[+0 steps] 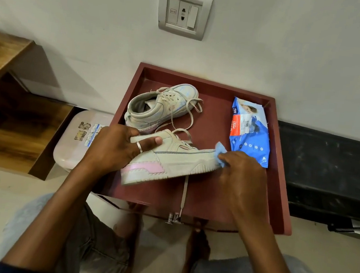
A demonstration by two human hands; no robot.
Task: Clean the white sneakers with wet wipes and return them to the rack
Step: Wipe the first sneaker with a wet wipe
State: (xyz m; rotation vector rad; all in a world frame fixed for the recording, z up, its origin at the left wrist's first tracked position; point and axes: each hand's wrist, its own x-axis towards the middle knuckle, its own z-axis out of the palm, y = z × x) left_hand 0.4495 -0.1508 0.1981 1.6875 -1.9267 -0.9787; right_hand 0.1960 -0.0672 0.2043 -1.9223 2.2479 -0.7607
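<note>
A white sneaker [178, 160] with a pink heel patch lies on its side over the dark red tray-like top [280, 191]. My left hand [115, 149] grips its heel and collar, thumb across the upper. My right hand [240, 176] pinches a pale blue wet wipe [220, 151] against the toe end. The second white sneaker [160, 107] stands behind it on the tray, laces loose. A blue wet-wipe pack [249, 132] lies at the tray's right side.
A white wall with a switch and socket plate [184, 12] rises behind the tray. A wooden shelf unit [11, 105] stands at left, a white lidded container [73, 145] beside it. A black case [330, 172] lies to the right. My knees are below.
</note>
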